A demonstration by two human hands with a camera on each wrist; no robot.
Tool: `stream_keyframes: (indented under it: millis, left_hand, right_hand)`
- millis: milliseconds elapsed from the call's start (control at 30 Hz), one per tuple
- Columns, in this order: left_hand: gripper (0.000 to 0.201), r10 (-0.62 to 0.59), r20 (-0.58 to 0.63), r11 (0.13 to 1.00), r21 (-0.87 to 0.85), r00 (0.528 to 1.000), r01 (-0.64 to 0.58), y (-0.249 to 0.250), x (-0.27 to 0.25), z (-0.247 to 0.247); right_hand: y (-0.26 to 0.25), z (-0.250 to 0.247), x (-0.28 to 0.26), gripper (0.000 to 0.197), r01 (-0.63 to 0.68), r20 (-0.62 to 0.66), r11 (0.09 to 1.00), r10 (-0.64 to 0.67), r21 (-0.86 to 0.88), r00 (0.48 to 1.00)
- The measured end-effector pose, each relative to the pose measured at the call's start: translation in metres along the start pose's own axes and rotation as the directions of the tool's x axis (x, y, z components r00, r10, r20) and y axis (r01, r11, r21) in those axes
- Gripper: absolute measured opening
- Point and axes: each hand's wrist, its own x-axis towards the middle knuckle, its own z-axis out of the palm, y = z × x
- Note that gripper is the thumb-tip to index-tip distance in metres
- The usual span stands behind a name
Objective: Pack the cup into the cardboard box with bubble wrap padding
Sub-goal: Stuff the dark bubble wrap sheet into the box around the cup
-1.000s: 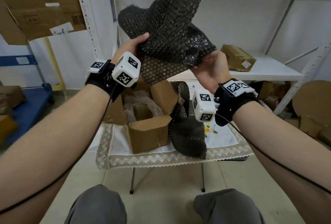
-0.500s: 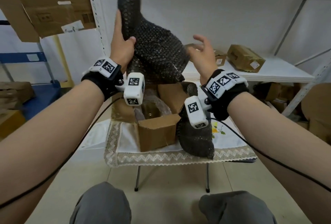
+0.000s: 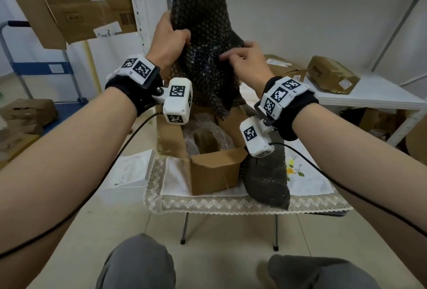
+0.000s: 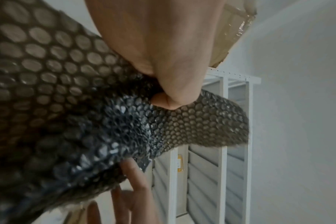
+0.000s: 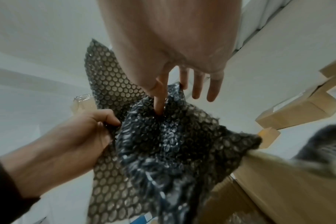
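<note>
Black bubble wrap (image 3: 203, 41) hangs upright in the air above the cardboard box (image 3: 208, 159), its top running out of the head view and its lower edge dangling just over the box's raised back flaps. The left hand (image 3: 167, 41) grips the sheet's left edge, fingers (image 4: 175, 97) curled round a bunched fold with the thumb on the near side. The right hand (image 3: 246, 59) is on the sheet's right side: from the right wrist view its forefinger (image 5: 159, 97) pokes into a crease of the wrap while the other fingers (image 5: 211, 87) stand straight and loose, closing on nothing.

The box sits open on a small surface (image 3: 231, 203) covered by a lace-trimmed cloth (image 3: 307, 180). Clear bubble wrap (image 3: 217, 131) lines the inside of the box, ringing a hollow in the middle. The cup cannot be made out in any view; whether it lies in that hollow I cannot tell. A second dark sheet of bubble wrap (image 3: 265, 180) lies just right of the box, touching its side and hanging over the near edge of the cloth.

Behind the box, a white shelf (image 3: 369, 96) carries taped brown parcels (image 3: 332, 73).
</note>
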Motion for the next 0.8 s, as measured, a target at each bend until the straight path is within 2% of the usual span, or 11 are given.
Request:
stream_keyframes:
  millis: [100,233,367,400,467,567,600,700,800]
  left_hand:
    - [0.042,0.009,-0.046,0.997,-0.076,0.999,-0.012,-0.005,0.003,-0.001]
    - [0.029,0.037,-0.063,0.988,-0.150,0.997,-0.046,-0.006,0.002,-0.006]
    - [0.029,-0.011,-0.095,0.959,-0.282,0.995,-0.016,-0.007,0.006,-0.018]
    - [0.025,-0.027,-0.099,0.949,-0.316,0.995,-0.005,-0.006,0.008,-0.021]
    - [0.023,-0.045,-0.048,0.916,-0.400,0.998,0.022,-0.009,0.016,-0.027]
    - [0.048,-0.036,0.037,0.898,-0.438,0.999,0.049,-0.013,0.020,-0.026]
    - [0.048,-0.050,0.009,0.920,-0.390,0.999,0.049,-0.011,0.016,-0.023]
    - [0.030,-0.085,-0.072,0.948,-0.313,0.994,0.059,-0.021,0.021,-0.013]
    - [0.046,-0.140,-0.071,0.965,-0.232,0.988,0.120,-0.033,0.025,-0.007]
  right_hand:
    - [-0.008,0.006,0.003,0.015,-0.028,-0.056,0.999,0.029,0.017,0.998]
    - [-0.007,0.011,0.000,0.047,-0.005,-0.111,0.990,0.021,0.138,0.994]
    - [-0.010,0.014,0.007,0.083,-0.055,-0.035,0.951,0.068,0.303,0.997]
    - [-0.012,0.015,0.010,0.086,-0.068,-0.030,0.946,0.082,0.318,0.996]
    - [-0.017,0.018,0.013,0.077,-0.073,-0.013,0.929,0.084,0.363,0.996]
    - [-0.017,0.023,0.016,0.075,-0.101,0.044,0.866,0.091,0.490,0.995]
    - [-0.016,0.025,0.017,0.077,-0.127,0.071,0.844,0.105,0.522,0.992]
    - [-0.009,0.029,0.017,0.083,-0.207,0.130,0.795,0.162,0.570,0.978]
    - [-0.002,0.030,0.013,0.071,-0.277,0.221,0.754,0.178,0.596,0.959]
